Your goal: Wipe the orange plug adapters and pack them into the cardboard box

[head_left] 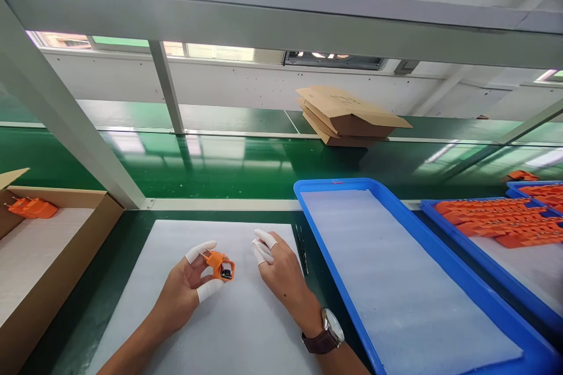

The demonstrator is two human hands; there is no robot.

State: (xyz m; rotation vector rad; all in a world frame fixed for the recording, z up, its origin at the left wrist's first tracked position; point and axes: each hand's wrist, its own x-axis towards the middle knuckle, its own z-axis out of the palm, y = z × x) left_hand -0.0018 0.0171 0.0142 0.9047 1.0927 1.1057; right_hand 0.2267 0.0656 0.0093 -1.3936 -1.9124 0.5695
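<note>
My left hand (187,281) pinches an orange power plug (219,265) between thumb and fingers, above a white mat (246,328). Two thin metal pins point up to the left, and the plug's open end shows black and light parts inside. White finger covers sit on the thumb and a finger. To the right, apart from the plug, my right hand (284,272) has its covered fingers curled and pressed together over the mat. Anything between those fingertips is hidden. A watch (328,331) is on the right wrist.
Thin dark tools (301,249) lie beside the mat. A blue tray (398,225) with a white liner stands right; another blue tray (488,266) holds several orange pieces. A cardboard box (83,246) at left contains an orange plug (33,207). Behind the frame, flattened cartons (352,114) rest.
</note>
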